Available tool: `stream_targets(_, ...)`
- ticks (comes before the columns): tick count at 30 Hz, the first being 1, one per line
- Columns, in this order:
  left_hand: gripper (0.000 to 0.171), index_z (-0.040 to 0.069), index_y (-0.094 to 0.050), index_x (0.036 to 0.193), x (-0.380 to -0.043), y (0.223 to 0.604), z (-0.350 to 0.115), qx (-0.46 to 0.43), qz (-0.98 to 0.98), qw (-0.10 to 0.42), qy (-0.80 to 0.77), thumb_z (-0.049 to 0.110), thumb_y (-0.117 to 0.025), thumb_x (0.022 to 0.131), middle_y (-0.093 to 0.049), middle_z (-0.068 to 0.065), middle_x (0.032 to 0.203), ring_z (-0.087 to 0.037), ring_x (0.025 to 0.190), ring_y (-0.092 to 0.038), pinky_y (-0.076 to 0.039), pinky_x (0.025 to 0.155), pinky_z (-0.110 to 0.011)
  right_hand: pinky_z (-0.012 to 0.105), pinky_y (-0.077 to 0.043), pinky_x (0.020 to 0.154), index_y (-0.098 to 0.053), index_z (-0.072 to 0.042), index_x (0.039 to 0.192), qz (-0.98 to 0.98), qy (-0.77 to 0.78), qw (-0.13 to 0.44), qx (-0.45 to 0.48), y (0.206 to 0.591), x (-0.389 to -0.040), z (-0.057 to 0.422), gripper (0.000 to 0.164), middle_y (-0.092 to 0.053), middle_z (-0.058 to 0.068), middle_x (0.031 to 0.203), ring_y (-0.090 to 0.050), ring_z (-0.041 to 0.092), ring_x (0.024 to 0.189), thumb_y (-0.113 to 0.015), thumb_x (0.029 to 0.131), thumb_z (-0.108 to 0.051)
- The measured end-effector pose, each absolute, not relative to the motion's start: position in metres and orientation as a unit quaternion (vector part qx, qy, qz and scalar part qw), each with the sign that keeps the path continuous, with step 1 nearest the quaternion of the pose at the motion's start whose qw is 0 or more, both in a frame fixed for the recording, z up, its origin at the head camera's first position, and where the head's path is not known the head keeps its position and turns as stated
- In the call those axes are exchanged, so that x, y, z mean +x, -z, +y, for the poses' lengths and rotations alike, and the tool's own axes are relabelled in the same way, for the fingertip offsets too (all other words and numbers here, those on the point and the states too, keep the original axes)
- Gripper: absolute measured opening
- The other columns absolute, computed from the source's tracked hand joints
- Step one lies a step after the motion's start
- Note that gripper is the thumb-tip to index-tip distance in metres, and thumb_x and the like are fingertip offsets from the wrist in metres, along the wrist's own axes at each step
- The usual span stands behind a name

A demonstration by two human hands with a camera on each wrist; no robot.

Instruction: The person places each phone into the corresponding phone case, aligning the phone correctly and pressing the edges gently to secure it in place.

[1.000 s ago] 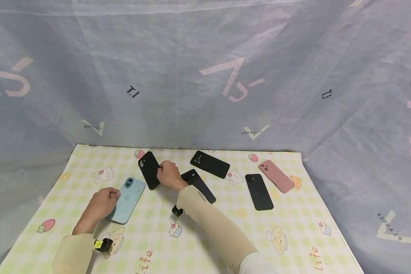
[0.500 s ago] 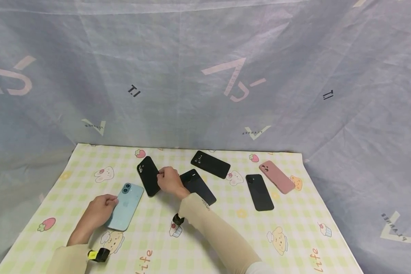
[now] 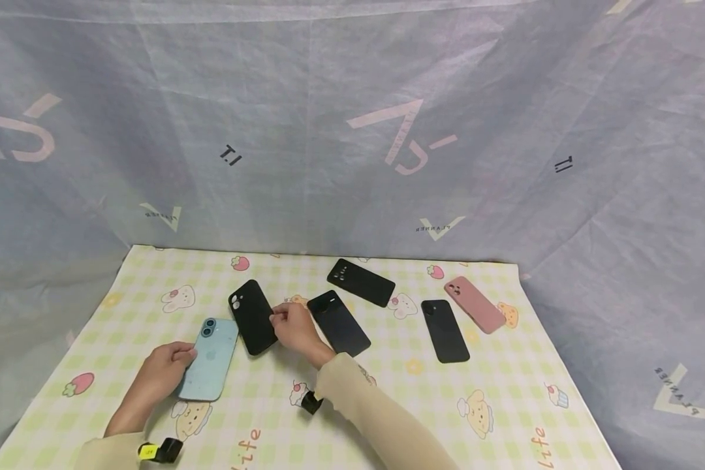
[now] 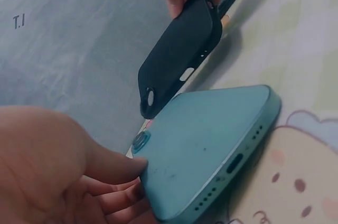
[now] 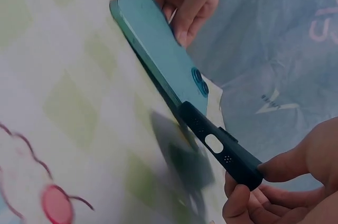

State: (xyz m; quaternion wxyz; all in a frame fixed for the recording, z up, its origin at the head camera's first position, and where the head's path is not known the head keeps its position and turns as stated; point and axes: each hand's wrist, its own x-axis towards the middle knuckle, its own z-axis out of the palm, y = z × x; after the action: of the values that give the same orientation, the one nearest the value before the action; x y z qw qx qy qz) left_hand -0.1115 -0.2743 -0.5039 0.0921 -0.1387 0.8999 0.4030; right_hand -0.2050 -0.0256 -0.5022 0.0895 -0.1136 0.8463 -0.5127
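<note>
My left hand [image 3: 163, 371] pinches the left edge of a light blue phone [image 3: 210, 365], thumb on the back. The phone lies back side up, its two camera lenses at the far end and its port end nearer me. My right hand [image 3: 298, 329] pinches the right edge of a black phone case [image 3: 252, 321] between thumb and fingers. In the right wrist view the case [image 5: 222, 145] is tilted above the cloth, its shadow below. A cutout for the port shows in its end wall. The case is close beside the phone; whether they touch I cannot tell.
Right of my right hand lies a dark phone [image 3: 341, 324]. Behind it is a black case [image 3: 361, 283] with several camera holes. Another black phone or case [image 3: 444, 331] and a pink phone case [image 3: 476, 305] lie farther right. A grey fabric curtain [image 3: 329, 130] surrounds the checked tablecloth [image 3: 388, 405].
The black case has come toward me, and a little left, in my right hand. The light blue phone has shifted slightly nearer and left with my left hand. Other items stayed put.
</note>
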Motion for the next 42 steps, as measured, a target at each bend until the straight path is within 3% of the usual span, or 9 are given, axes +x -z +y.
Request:
stream_targets(8, 0.052, -0.020, -0.047, 0.146, -0.112, 0.507, -0.277, -0.153, 0.881, 0.098, -0.436, 0.021, -0.043, 0.115, -0.054, -0.039, 0.146, -0.058, 0.141, -0.045, -0.037, 0.116, -0.069, 0.019, -0.052, 0.068, -0.077, 0.004, 0.116, 0.814, 0.564, 0.106, -0.091, 0.501, -0.187, -0.022, 0.019, -0.074, 0.005, 0.092, -0.062, 0.005, 0.078, -0.069, 0.102, -0.004)
stream_targets(12, 0.051, -0.020, -0.047, 0.147, -0.112, 0.508, -0.279, -0.155, 0.871, 0.094, -0.456, 0.019, -0.045, 0.115, -0.059, -0.037, 0.142, -0.043, 0.118, -0.065, -0.057, 0.097, -0.045, 0.018, -0.051, 0.069, -0.077, 0.004, 0.117, 0.799, 0.584, 0.125, -0.077, 0.504, -0.181, -0.022, 0.019, -0.073, 0.002, 0.090, -0.062, 0.004, 0.078, -0.069, 0.103, -0.006)
stream_targets(15, 0.049, -0.020, -0.047, 0.148, -0.114, 0.510, -0.278, -0.162, 0.863, 0.089, -0.471, 0.016, -0.046, 0.115, -0.068, -0.032, 0.131, -0.021, 0.095, -0.065, -0.053, 0.073, -0.025, 0.017, -0.051, 0.069, -0.076, 0.005, 0.118, 0.787, 0.598, 0.133, -0.075, 0.507, -0.176, -0.022, 0.020, -0.074, 0.002, 0.091, -0.064, 0.004, 0.079, -0.068, 0.103, -0.005)
stream_targets(16, 0.049, -0.021, -0.046, 0.148, -0.115, 0.510, -0.278, -0.166, 0.859, 0.088, -0.477, 0.016, -0.046, 0.115, -0.069, -0.030, 0.127, -0.016, 0.092, -0.063, -0.053, 0.070, -0.023, 0.017, -0.051, 0.069, -0.076, 0.005, 0.118, 0.783, 0.603, 0.135, -0.074, 0.508, -0.174, -0.022, 0.020, -0.074, 0.003, 0.092, -0.064, 0.004, 0.079, -0.068, 0.103, -0.005)
stream_targets(22, 0.048, -0.022, -0.044, 0.148, -0.117, 0.509, -0.272, -0.168, 0.836, 0.086, -0.515, 0.012, -0.045, 0.114, -0.072, -0.023, 0.117, -0.012, 0.089, -0.062, -0.056, 0.070, -0.022, 0.016, -0.048, 0.064, -0.076, 0.005, 0.117, 0.753, 0.637, 0.156, -0.061, 0.510, -0.163, -0.025, 0.020, -0.073, 0.001, 0.088, -0.062, 0.003, 0.075, -0.067, 0.103, -0.005)
stream_targets(30, 0.050, -0.021, -0.037, 0.152, -0.120, 0.507, -0.267, -0.158, 0.807, 0.107, -0.559, 0.011, -0.044, 0.114, -0.069, -0.026, 0.127, -0.005, 0.092, -0.065, -0.060, 0.076, -0.022, 0.017, -0.048, 0.065, -0.075, 0.004, 0.118, 0.725, 0.663, 0.181, -0.042, 0.512, -0.151, -0.029, 0.019, -0.072, 0.000, 0.089, -0.062, 0.005, 0.076, -0.067, 0.104, -0.006)
stream_targets(42, 0.050, -0.020, -0.035, 0.153, -0.122, 0.507, -0.267, -0.153, 0.785, 0.120, -0.588, 0.012, -0.043, 0.115, -0.072, -0.016, 0.122, -0.004, 0.092, -0.067, -0.061, 0.079, -0.024, 0.019, -0.052, 0.065, -0.075, 0.002, 0.123, 0.707, 0.681, 0.186, -0.032, 0.514, -0.147, -0.033, 0.022, -0.076, 0.001, 0.096, -0.064, 0.004, 0.078, -0.067, 0.105, -0.008)
